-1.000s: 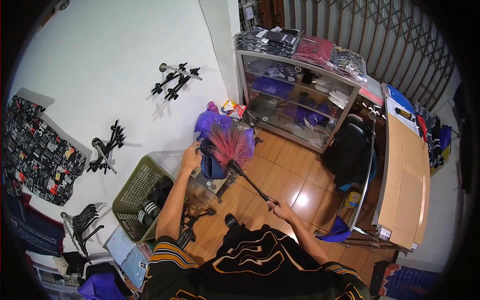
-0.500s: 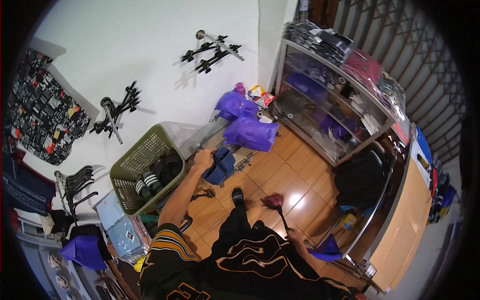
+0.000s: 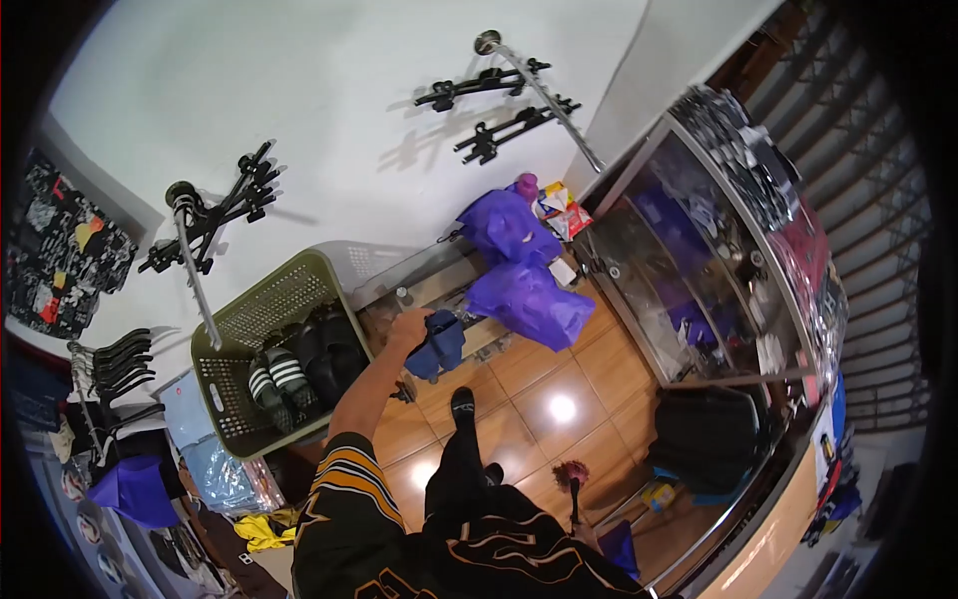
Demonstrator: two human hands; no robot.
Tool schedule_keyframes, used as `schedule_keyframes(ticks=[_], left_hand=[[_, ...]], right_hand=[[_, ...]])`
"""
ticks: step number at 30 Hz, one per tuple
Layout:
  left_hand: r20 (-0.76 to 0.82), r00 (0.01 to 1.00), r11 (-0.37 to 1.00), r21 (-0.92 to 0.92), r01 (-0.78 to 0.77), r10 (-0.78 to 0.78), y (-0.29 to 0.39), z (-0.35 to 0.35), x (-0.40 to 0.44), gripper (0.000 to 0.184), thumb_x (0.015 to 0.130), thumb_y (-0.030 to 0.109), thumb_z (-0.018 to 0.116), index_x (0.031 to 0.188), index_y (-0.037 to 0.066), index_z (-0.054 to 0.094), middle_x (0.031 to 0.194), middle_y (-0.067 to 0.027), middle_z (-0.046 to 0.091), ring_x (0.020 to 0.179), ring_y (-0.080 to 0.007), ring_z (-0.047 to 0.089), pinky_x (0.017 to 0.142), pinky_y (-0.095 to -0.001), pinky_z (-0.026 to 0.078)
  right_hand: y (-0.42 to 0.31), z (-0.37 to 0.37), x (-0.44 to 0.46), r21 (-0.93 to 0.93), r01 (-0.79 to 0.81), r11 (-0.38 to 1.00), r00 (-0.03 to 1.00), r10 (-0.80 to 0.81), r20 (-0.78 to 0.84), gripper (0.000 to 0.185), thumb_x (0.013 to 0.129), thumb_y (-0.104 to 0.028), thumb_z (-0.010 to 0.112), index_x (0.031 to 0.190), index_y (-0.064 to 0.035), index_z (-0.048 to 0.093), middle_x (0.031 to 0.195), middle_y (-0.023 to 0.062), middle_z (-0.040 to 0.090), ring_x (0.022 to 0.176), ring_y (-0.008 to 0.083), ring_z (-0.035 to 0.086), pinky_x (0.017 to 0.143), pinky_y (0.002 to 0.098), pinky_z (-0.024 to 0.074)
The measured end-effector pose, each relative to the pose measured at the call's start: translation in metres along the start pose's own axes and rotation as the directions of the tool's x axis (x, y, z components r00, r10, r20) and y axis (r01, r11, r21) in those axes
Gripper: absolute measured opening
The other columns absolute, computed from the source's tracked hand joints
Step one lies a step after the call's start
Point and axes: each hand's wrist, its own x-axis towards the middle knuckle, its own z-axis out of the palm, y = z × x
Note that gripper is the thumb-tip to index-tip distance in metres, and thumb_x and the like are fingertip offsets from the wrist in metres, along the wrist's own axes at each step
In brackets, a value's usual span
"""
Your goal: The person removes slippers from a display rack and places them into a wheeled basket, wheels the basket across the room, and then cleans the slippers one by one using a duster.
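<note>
Gleaming tiled floor, white wall.

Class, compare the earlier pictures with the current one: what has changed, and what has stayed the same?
The right hand has lowered the duster away from the blue slippers, down to the right. The view has turned, shifting the glass cabinet rightward in the picture. Nothing was let go: the left hand still grips the slippers. The basket still holds dark footwear.
</note>
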Motion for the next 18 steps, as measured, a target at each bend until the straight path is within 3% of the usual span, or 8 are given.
schedule_keyframes(ticks=[2, 3, 6, 7, 9, 13, 18], left_hand=[[0.014, 0.999, 0.999, -0.037, 0.033, -0.033, -0.017, 0.005, 0.031, 0.039, 0.088, 0.010, 0.053, 0.120, 0.029, 0.065, 0.107, -0.0179, 0.066, 0.099, -0.0391, 0.062, 0.086, -0.0481, 0.051], [0.023, 0.998, 0.996, -0.062, 0.057, -0.056, -0.028, 0.008, 0.045, 0.038, 0.088, 0.011, 0.053, 0.119, 0.030, 0.065, 0.108, -0.0180, 0.066, 0.099, -0.0394, 0.062, 0.086, -0.0480, 0.051], [-0.029, 0.998, 0.992, -0.109, 0.058, -0.061, -0.053, 0.017, 0.083, 0.036, 0.089, 0.012, 0.054, 0.117, 0.031, 0.067, 0.107, -0.0170, 0.067, 0.097, -0.0392, 0.063, 0.087, -0.0477, 0.051], [-0.023, 0.997, 0.991, -0.116, 0.071, -0.074, -0.060, 0.019, 0.095, 0.036, 0.089, 0.012, 0.054, 0.117, 0.031, 0.067, 0.107, -0.0170, 0.067, 0.097, -0.0392, 0.063, 0.087, -0.0477, 0.051], [0.046, 0.991, 0.990, -0.056, 0.130, -0.128, -0.073, 0.021, 0.119, 0.034, 0.091, 0.014, 0.053, 0.115, 0.032, 0.068, 0.106, -0.0153, 0.067, 0.095, -0.0379, 0.063, 0.087, -0.0474, 0.052], [0.036, 0.991, 0.991, -0.044, 0.130, -0.128, -0.107, 0.032, 0.155, 0.034, 0.092, 0.014, 0.053, 0.116, 0.032, 0.067, 0.106, -0.0141, 0.067, 0.095, -0.0369, 0.064, 0.086, -0.0472, 0.052], [0.052, 0.990, 0.988, -0.073, 0.136, -0.132, -0.141, 0.040, 0.191, 0.032, 0.093, 0.012, 0.052, 0.115, 0.028, 0.068, 0.106, -0.0142, 0.067, 0.093, -0.0371, 0.064, 0.087, -0.0488, 0.054]], right_hand=[[-0.038, 0.004, -0.005, 0.278, -0.237, 0.931, 0.971, 0.235, 0.042, 0.026, 0.095, -0.018, 0.046, 0.115, -0.0113, 0.061, 0.072, 0.0079, 0.061, 0.061, 0.0194, 0.059, 0.057, 0.0336, 0.0516], [-0.069, 0.008, -0.014, 0.302, -0.185, 0.935, 0.982, 0.191, 0.008, 0.025, 0.094, -0.016, 0.047, 0.113, -0.0109, 0.061, 0.067, 0.0066, 0.056, 0.050, 0.0163, 0.052, 0.047, 0.0329, 0.0478], [-0.166, 0.021, -0.042, 0.251, -0.128, 0.960, 0.985, 0.153, -0.081, 0.017, 0.093, -0.013, 0.046, 0.103, -0.0021, 0.055, 0.065, 0.0078, 0.052, 0.048, 0.0171, 0.048, 0.041, 0.0344, 0.0412], [-0.196, 0.026, -0.046, 0.127, -0.121, 0.985, 0.984, 0.135, -0.114, 0.027, 0.093, -0.012, 0.047, 0.116, -0.0025, 0.056, 0.066, 0.0078, 0.054, 0.046, 0.0151, 0.048, 0.040, 0.0320, 0.0406], [-0.230, 0.035, -0.042, 0.098, -0.088, 0.991, 0.986, 0.100, -0.130, 0.033, 0.093, -0.013, 0.048, 0.124, -0.0039, 0.054, 0.067, 0.0085, 0.055, 0.046, 0.0143, 0.049, 0.041, 0.0308, 0.0409], [-0.282, 0.049, -0.034, 0.000, -0.031, 1.000, 0.995, 0.030, -0.093, 0.048, 0.093, -0.015, 0.052, 0.140, -0.0066, 0.045, 0.070, 0.0109, 0.060, 0.045, 0.0131, 0.050, 0.042, 0.0286, 0.0420], [-0.319, 0.070, -0.029, -0.100, 0.014, 0.995, 0.998, -0.020, -0.057, 0.043, 0.090, -0.014, 0.053, 0.131, -0.0052, 0.054, 0.066, 0.0069, 0.056, 0.046, 0.0119, 0.049, 0.042, 0.0269, 0.0396]])
